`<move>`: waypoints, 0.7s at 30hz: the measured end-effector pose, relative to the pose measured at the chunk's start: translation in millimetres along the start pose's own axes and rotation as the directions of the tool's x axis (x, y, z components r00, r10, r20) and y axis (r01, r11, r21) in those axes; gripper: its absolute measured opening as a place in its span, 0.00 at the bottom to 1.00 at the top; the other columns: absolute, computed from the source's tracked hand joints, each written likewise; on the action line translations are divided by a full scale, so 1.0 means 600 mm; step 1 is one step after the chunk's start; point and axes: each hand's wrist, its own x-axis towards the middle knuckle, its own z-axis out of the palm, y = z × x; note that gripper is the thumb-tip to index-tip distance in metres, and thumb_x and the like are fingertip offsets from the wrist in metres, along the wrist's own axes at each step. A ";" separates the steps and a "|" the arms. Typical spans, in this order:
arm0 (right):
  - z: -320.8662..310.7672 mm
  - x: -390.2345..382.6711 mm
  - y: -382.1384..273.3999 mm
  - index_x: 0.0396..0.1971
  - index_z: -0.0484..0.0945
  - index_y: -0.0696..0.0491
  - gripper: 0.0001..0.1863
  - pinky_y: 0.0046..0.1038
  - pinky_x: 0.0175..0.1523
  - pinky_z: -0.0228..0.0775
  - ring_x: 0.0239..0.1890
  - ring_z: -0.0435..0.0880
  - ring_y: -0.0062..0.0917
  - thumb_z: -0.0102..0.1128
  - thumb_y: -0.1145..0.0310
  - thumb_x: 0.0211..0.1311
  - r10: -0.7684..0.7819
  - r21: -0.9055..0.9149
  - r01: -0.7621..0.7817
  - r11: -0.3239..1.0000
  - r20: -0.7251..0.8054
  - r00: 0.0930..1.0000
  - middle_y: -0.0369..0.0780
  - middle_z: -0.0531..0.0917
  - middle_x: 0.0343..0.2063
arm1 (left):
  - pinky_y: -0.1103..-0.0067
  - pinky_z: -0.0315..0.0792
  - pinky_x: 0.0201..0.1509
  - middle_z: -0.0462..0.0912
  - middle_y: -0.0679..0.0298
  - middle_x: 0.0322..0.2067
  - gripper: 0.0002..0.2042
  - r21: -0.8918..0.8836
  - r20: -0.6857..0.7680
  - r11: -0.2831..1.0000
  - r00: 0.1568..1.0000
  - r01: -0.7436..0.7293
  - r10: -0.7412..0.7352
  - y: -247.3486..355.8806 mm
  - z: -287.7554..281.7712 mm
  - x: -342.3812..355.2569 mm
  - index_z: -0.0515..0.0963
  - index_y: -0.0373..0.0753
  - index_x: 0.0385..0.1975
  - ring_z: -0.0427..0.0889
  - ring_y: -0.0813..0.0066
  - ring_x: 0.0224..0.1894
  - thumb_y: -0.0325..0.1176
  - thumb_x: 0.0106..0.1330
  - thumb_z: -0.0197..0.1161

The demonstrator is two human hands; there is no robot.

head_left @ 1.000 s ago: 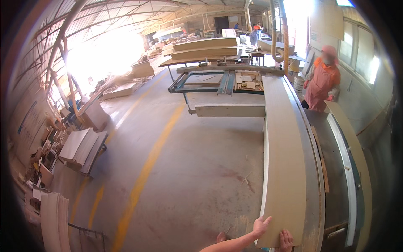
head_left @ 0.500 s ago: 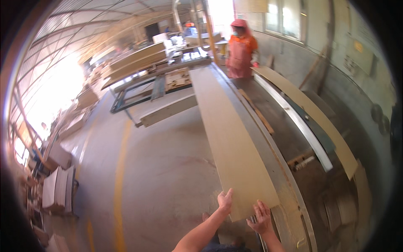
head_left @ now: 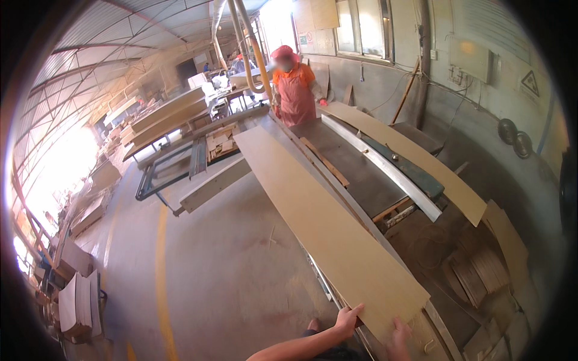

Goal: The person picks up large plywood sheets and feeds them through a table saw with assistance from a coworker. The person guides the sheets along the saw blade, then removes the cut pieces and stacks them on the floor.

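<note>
A long, pale wooden board [head_left: 325,216] lies slantwise along the sliding table [head_left: 280,121] of a panel saw, its far end pointing away from me. My left hand [head_left: 347,320] is closed on the board's left edge near its close end, thumb on top and fingers underneath. At the near end, my right hand [head_left: 398,338] grips the board's short edge, somewhat blurred. Its fingertips rest on the upper face; what its thumb does is hidden.
Across the saw, a co-worker [head_left: 294,90] in a red apron stands beside another long board [head_left: 403,144]. A silvery fence [head_left: 385,171] crosses the dark saw table [head_left: 355,159]. Stacked panels [head_left: 475,274] sit at right. Stacked boards [head_left: 78,304] are at left, beside a yellow floor line [head_left: 161,259].
The board's near end and both hands have moved right and slightly nearer to me. The board now lies more slantwise. My view has turned to the right.
</note>
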 end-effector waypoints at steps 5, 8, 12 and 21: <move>-0.071 -0.027 -0.047 0.54 0.80 0.61 0.18 0.35 0.52 0.78 0.46 0.85 0.31 0.65 0.70 0.67 -0.004 0.038 0.002 0.999 0.068 0.998 0.41 0.87 0.47 | 0.71 0.81 0.34 0.83 0.63 0.27 0.18 -0.004 -0.042 0.996 0.995 -0.092 0.091 0.106 -0.117 0.098 0.80 0.37 0.36 0.84 0.68 0.27 0.49 0.70 0.68; -0.110 -0.044 -0.101 0.54 0.80 0.61 0.19 0.35 0.53 0.78 0.47 0.85 0.31 0.65 0.69 0.67 -0.031 -0.018 0.031 0.999 0.009 0.999 0.41 0.86 0.48 | 0.69 0.84 0.37 0.85 0.58 0.33 0.15 -0.187 -0.188 0.944 0.953 -0.271 0.236 0.244 -0.110 0.155 0.79 0.33 0.39 0.87 0.64 0.33 0.42 0.72 0.68; -0.140 -0.068 -0.143 0.55 0.79 0.61 0.19 0.36 0.53 0.77 0.47 0.84 0.31 0.64 0.69 0.67 -0.083 -0.096 0.072 0.993 -0.119 0.989 0.42 0.86 0.48 | 0.67 0.85 0.40 0.86 0.53 0.37 0.20 -0.143 -0.363 0.919 0.884 -0.366 0.296 0.377 -0.212 0.264 0.75 0.30 0.47 0.88 0.59 0.37 0.43 0.72 0.68; -0.178 -0.170 -0.232 0.56 0.78 0.62 0.19 0.36 0.55 0.76 0.49 0.83 0.32 0.63 0.69 0.68 -0.337 -0.316 0.203 0.927 -0.461 0.821 0.42 0.85 0.50 | 0.74 0.82 0.35 0.87 0.64 0.33 0.12 -0.141 -0.185 0.937 0.938 -0.321 0.294 0.611 -0.273 0.362 0.79 0.38 0.43 0.87 0.70 0.33 0.41 0.73 0.65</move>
